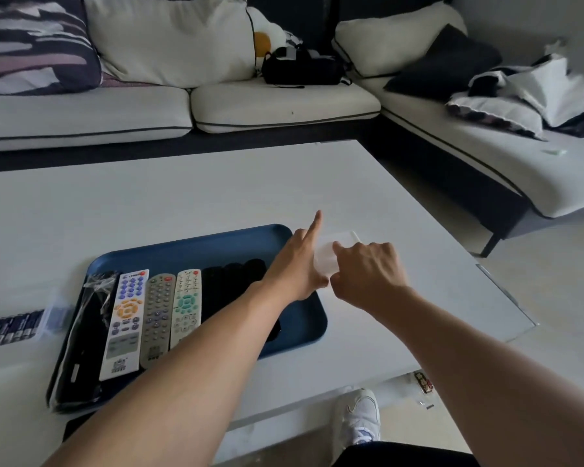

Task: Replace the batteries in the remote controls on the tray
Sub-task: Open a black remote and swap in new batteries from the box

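Note:
A blue tray (189,246) lies on the white table (182,190) and holds several remotes side by side. From the left they are a black remote in plastic wrap (81,335), a white remote with blue and orange buttons (125,321), a grey remote (157,318), a white remote with green buttons (186,305) and black remotes (230,284), partly hidden by my left forearm. Just right of the tray sits a small clear plastic box (327,261). My left hand (294,264) holds its left side, index finger straight. My right hand (368,271) grips its right side with curled fingers.
A clear case of batteries (11,326) lies at the table's left edge. A corner sofa with cushions and a black bag (300,67) wraps the far and right sides. My white shoe (358,419) and small bits (423,382) are on the floor beside the table.

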Available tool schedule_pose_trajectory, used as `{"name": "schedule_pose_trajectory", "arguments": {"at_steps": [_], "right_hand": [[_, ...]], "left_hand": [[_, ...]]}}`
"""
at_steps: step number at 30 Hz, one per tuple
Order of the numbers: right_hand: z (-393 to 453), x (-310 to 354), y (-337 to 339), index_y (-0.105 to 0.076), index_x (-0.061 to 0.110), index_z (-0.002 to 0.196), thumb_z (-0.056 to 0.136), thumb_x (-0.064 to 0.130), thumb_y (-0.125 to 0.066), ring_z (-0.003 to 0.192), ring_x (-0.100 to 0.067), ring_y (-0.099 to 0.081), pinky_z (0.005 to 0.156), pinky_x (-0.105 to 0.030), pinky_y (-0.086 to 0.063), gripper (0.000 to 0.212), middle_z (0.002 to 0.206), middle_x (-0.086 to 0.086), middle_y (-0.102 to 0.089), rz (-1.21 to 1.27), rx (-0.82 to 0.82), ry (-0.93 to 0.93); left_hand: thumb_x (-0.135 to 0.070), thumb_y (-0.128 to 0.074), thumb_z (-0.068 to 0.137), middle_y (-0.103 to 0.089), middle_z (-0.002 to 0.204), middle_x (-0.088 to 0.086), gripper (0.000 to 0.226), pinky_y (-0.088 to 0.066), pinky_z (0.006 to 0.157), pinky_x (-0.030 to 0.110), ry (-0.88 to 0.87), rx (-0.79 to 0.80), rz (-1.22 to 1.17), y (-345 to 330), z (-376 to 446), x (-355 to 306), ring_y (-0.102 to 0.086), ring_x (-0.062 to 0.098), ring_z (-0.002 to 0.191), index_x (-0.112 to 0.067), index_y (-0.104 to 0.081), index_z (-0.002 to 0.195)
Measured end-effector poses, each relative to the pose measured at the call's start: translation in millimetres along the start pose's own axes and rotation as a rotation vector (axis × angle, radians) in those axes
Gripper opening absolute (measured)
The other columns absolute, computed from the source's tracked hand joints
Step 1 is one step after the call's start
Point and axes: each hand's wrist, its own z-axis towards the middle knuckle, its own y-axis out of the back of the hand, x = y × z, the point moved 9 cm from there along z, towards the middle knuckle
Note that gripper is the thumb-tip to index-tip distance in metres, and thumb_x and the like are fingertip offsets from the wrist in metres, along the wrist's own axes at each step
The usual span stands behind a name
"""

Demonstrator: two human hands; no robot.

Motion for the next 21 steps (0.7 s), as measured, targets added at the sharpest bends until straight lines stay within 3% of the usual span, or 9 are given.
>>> {"name": "schedule_pose_trajectory", "arguments": {"at_steps": [4,7,10,11,13,15,17,19,21], "right_hand": [[5,-20,22,-0.068,0.025,0.107,0.087,0.031,-0.043,0.082,-0.030,-0.065,0.066,-0.032,-0.034,0.033,0.087,-0.002,-0.070,0.109,-0.091,-0.104],[-2,-42,32,-0.050,0.027,0.124,0.098,0.037,-0.043,0.075,-0.031,-0.065,0.067,-0.034,-0.034,0.029,0.082,-0.001,-0.071,0.293,-0.233,-0.247],[-6,-58,34,-0.042,0.022,0.114,0.102,0.047,-0.045,0.067,-0.032,-0.061,0.066,-0.036,-0.035,0.028,0.075,-0.002,-0.066,0.403,-0.321,-0.383],[-3,-58,32,-0.045,0.022,0.113,0.103,0.047,-0.044,0.071,-0.033,-0.061,0.066,-0.036,-0.035,0.028,0.081,-0.003,-0.068,0.407,-0.301,-0.396],[5,-53,23,-0.050,0.031,0.131,0.104,0.045,-0.043,0.085,-0.033,-0.065,0.068,-0.036,-0.036,0.032,0.100,-0.006,-0.072,0.395,-0.237,-0.383],[14,-44,7,-0.038,0.041,0.149,0.105,0.040,-0.041,0.098,-0.032,-0.066,0.071,-0.035,-0.039,0.044,0.119,-0.006,-0.069,0.363,-0.127,-0.345],[20,-38,-15,-0.036,0.043,0.150,0.105,0.039,-0.039,0.110,-0.029,-0.064,0.079,-0.035,-0.042,0.045,0.131,-0.004,-0.065,0.315,0.038,-0.328],[23,-33,-33,-0.038,0.041,0.150,0.104,0.037,-0.041,0.117,-0.027,-0.061,0.086,-0.034,-0.043,0.046,0.135,-0.003,-0.062,0.287,0.168,-0.307],[25,-31,-37,-0.039,0.037,0.150,0.103,0.031,-0.046,0.121,-0.026,-0.059,0.090,-0.033,-0.045,0.048,0.137,-0.002,-0.060,0.317,0.200,-0.298]], "left_hand": [[-0.014,-0.078,0.079,-0.037,0.137,0.004,0.125,-0.051,0.086,0.031,-0.024,-0.004,-0.012,2,-4,-7,-0.053,0.019,0.107,-0.038,0.019,0.155],[-0.007,-0.077,0.075,-0.038,0.140,0.008,0.137,-0.058,0.076,0.040,-0.013,-0.045,-0.078,7,-9,-8,-0.061,0.020,0.084,-0.049,0.033,0.144],[-0.006,-0.080,0.073,-0.031,0.154,0.012,0.145,-0.059,0.082,0.045,-0.024,-0.093,-0.113,11,-13,-8,-0.063,0.030,0.105,-0.053,0.040,0.138],[-0.006,-0.081,0.073,-0.028,0.157,0.011,0.146,-0.058,0.086,0.045,-0.026,-0.103,-0.122,12,-14,-8,-0.060,0.032,0.114,-0.053,0.041,0.138],[-0.006,-0.081,0.074,-0.024,0.159,0.008,0.145,-0.057,0.088,0.043,-0.031,-0.110,-0.137,11,-16,-8,-0.058,0.031,0.118,-0.051,0.040,0.139],[-0.006,-0.080,0.075,-0.021,0.158,0.003,0.143,-0.057,0.086,0.041,-0.040,-0.103,-0.155,10,-16,-7,-0.058,0.026,0.113,-0.051,0.039,0.141],[-0.009,-0.080,0.075,-0.016,0.159,0.000,0.141,-0.056,0.088,0.039,-0.040,-0.080,-0.157,7,-15,-6,-0.057,0.022,0.111,-0.048,0.037,0.144],[-0.014,-0.080,0.078,-0.005,0.163,-0.001,0.132,-0.048,0.097,0.027,-0.019,-0.029,-0.135,1,-14,-2,-0.050,0.022,0.125,-0.035,0.026,0.153],[-0.018,-0.077,0.081,0.001,0.165,-0.004,0.115,-0.036,0.095,0.017,0.009,0.010,-0.109,-4,-12,2,-0.038,0.018,0.138,-0.020,0.008,0.160]]}}
